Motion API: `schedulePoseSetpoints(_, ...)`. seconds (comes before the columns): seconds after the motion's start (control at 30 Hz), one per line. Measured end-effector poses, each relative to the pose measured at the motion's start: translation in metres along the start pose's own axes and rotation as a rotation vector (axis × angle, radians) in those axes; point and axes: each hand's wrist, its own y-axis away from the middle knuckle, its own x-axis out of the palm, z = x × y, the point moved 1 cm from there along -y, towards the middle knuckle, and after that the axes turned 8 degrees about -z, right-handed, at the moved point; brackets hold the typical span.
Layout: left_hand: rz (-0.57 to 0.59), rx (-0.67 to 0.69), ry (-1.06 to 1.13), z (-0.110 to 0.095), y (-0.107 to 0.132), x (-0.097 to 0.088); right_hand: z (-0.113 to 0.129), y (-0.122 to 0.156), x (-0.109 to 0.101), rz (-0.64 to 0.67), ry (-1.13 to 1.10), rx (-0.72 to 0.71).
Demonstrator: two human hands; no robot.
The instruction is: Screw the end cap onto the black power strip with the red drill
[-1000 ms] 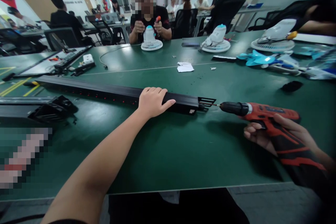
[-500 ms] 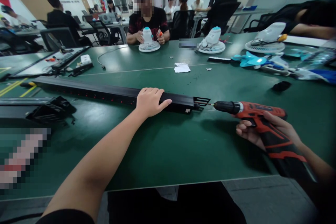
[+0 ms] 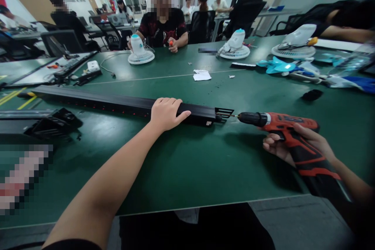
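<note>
A long black bar (image 3: 129, 104) with a row of small red marks lies across the green table. My left hand (image 3: 166, 113) grips it from above near its right end, fingers over the far side and thumb pointing right. At that end a slotted black bracket (image 3: 225, 111) sticks out. In my right hand (image 3: 310, 140) is a red and black cordless drill (image 3: 287, 122), my index finger by its trigger. Its long thin bit (image 3: 233, 115) points left and reaches in at the bracket; the tip's exact contact cannot be made out.
A second black bar (image 3: 26, 125) lies at the left. Across the green table (image 3: 187, 172), a person (image 3: 162, 23) handles a white fan part (image 3: 140, 52). Paper scraps (image 3: 202, 75), another fan part (image 3: 236, 49) and blue fan blades (image 3: 277, 65) lie farther back.
My hands, the bar and the drill keep nearly the same places. Across the table, the person's white fan part has moved to the left.
</note>
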Motion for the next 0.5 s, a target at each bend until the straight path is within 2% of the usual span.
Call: schedulePoseSetpoints(0.5, -0.001, 0.003, 0.005, 0.0003, 0.0004, 0.0001, 0.0001, 0.0011, 0.0005, -0.023, -0.006, 0.006)
